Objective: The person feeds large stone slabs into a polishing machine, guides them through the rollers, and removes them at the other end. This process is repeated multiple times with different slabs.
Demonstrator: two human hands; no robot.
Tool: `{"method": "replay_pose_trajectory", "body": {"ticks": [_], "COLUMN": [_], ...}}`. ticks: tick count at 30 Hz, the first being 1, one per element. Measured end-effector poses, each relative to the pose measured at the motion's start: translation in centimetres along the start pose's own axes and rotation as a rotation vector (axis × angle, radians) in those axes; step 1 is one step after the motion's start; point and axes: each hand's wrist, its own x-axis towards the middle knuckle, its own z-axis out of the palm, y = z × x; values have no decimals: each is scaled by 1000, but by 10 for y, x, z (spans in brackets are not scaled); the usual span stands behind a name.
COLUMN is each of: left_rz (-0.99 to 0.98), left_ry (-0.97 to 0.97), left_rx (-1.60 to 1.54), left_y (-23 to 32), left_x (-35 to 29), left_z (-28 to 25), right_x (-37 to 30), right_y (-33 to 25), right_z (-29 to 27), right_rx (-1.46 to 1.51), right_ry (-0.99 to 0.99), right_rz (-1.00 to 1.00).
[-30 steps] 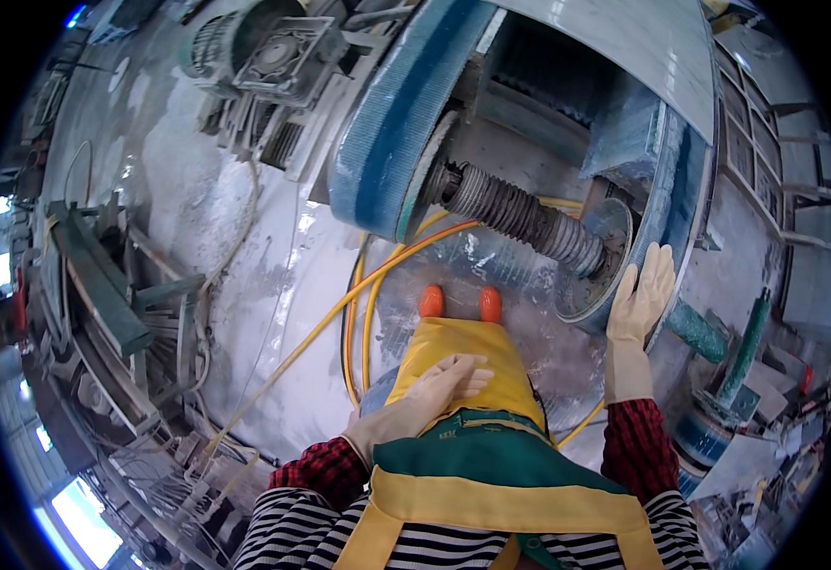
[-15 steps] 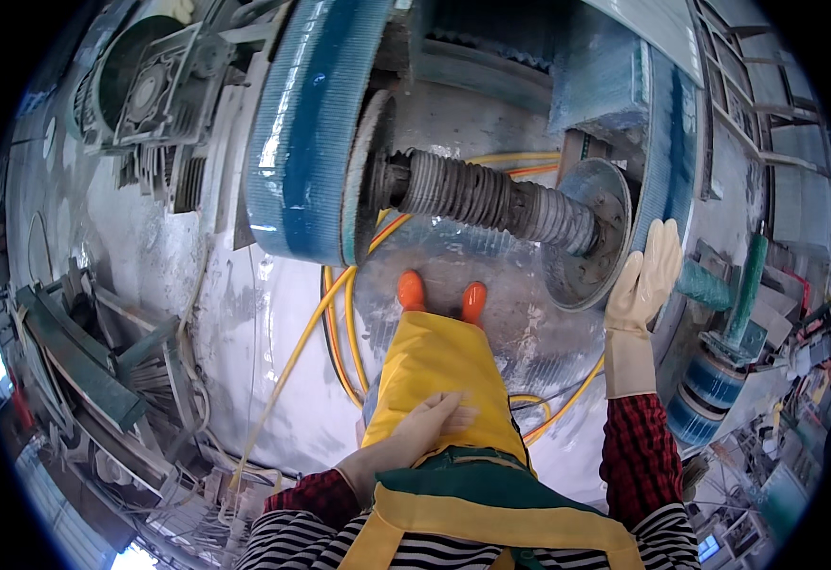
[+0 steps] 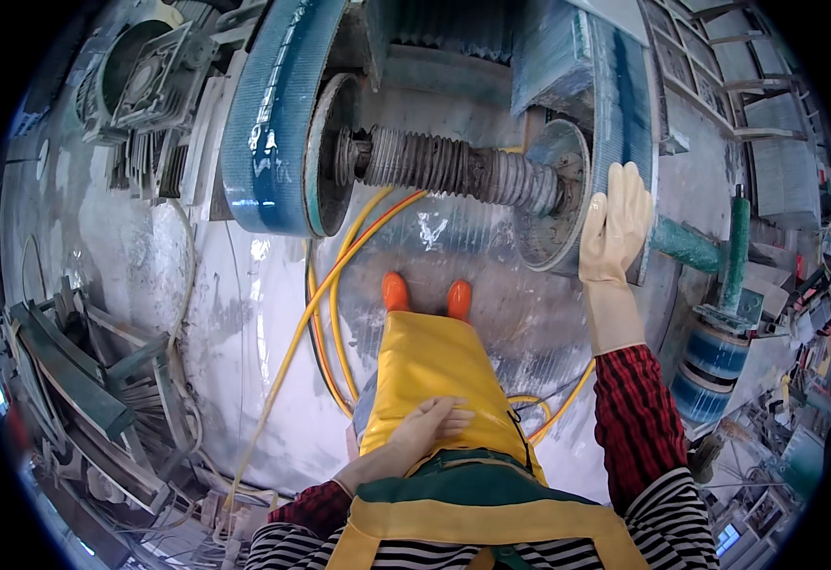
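Note:
My right hand (image 3: 615,226), in a cream rubber glove, lies against the ribbed blue belt (image 3: 622,123) on the right wheel of a machine. Its fingers are stretched out, and nothing shows in its grasp. My left hand (image 3: 430,425) rests at the front of my yellow apron (image 3: 444,366), fingers extended and slightly bent, holding nothing visible. Ahead of me, a ridged dark shaft cover (image 3: 453,169) spans between the right wheel (image 3: 556,199) and the left wheel, which carries a wide blue belt (image 3: 271,142).
Yellow and orange hoses (image 3: 325,285) cross the wet floor beside my orange boots (image 3: 458,299). A green pipe (image 3: 686,245) and a blue-banded cylinder (image 3: 710,375) stand at right. Metal frames (image 3: 88,380) crowd the left, below a motor unit (image 3: 154,81).
The machine has shifted up and left in the picture. My right hand has shifted with it and stays at the right belt. My left hand, blurred earlier, now looks steadier on the apron.

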Motion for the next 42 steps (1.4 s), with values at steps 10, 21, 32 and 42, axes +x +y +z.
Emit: {"method": "replay_pose_trajectory", "body": {"ticks": [10,21,32,42], "left_rz": [194,316,890,609], "left_ry": [-1,-35,300,215], "left_rx": [109,424,1359,1689], "left_y": [-33,-39,-34,-40], "left_x": [3,12,-22,12], "left_z": [8,-24,-34,-62], "right_x": [-26,-286,-415,-429], "right_y": [1,-79,-150,-142], "right_z": [-10,-125,-163,-140], "right_rx": [74,604,-415,719], "right_ry": [22,-696,-1208,-1190], "right_rz": [82,405,-535,463]}}
